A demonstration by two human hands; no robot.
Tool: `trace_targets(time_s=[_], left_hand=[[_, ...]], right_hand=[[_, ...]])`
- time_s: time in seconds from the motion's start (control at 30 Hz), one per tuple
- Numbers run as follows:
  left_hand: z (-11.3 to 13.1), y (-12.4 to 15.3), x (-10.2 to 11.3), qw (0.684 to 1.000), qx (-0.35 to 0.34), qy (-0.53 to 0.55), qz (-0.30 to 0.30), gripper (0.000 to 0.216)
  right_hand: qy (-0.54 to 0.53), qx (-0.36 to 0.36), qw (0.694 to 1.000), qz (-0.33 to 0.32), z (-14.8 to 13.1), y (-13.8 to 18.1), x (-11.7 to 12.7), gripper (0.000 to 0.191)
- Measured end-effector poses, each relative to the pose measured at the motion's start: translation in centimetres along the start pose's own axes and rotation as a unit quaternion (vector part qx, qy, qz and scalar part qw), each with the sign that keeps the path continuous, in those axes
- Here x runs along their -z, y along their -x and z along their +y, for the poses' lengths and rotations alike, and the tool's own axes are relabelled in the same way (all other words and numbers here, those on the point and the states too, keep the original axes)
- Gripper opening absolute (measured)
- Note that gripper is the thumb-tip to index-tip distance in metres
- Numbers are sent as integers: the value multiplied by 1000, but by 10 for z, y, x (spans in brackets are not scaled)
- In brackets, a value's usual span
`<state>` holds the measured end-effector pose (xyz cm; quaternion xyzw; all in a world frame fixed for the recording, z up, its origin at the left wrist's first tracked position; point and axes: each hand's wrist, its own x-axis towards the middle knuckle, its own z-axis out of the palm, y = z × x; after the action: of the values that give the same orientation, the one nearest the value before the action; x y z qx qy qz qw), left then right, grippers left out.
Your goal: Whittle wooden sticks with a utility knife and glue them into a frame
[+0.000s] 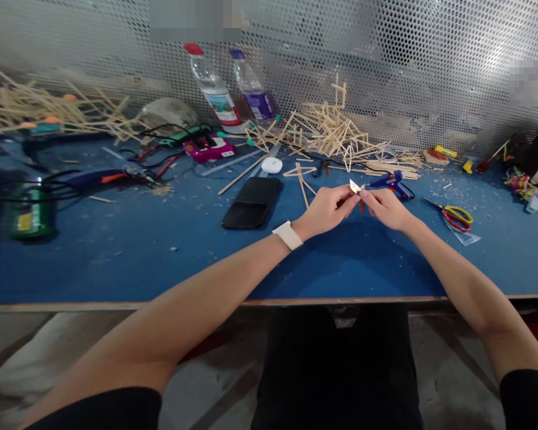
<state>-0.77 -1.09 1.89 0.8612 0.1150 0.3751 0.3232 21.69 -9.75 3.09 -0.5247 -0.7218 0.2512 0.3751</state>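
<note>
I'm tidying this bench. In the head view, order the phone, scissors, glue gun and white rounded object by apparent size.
1. Black phone
2. Blue glue gun and scissors: too alike to rank
3. White rounded object

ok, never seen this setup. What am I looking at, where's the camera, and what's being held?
There is no machine here: the bare left hand and right hand belong to the person wearing the camera. The single picture is taken from their head, looking forward and down. On the blue table lie a dark phone, a blue glue gun, scissors and a heap of thin wooden sticks; two bottles are at the back. Both hands pinch a small pale piece between them, too small to identify.
</note>
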Motion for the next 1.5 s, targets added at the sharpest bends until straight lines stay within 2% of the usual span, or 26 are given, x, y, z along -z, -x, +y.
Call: trace_targets(time_s=[0.2,0.5,0.73,0.93,1.1,1.3,1.5], left_hand=[[2,0,1,998,-24,-55,27,37],[9,1,-1,998,-21,-41,43,39],[5,1,-3,1000,24,20,7,43],[-2,-2,-6,990,66,123,-36,29],[-12,-3,-11,990,66,122,-23,31],[-17,-6,-7,1000,13,11,-6,27],[-20,-4,-8,999,40,6,-34,28]], right_hand=[[-15,-16,1000,15,-3,1,-2,98],[7,-24,998,51,-4,1,-10,101],[30,-7,999,41,-8,0,-3,98],[76,1,996,48,-2,1,0,90],[97,6,994,47,-3,1,0,88],[25,-16,999,38,2,-2,-3,100],[-91,-49,995,17,15,-5,-6,99]])
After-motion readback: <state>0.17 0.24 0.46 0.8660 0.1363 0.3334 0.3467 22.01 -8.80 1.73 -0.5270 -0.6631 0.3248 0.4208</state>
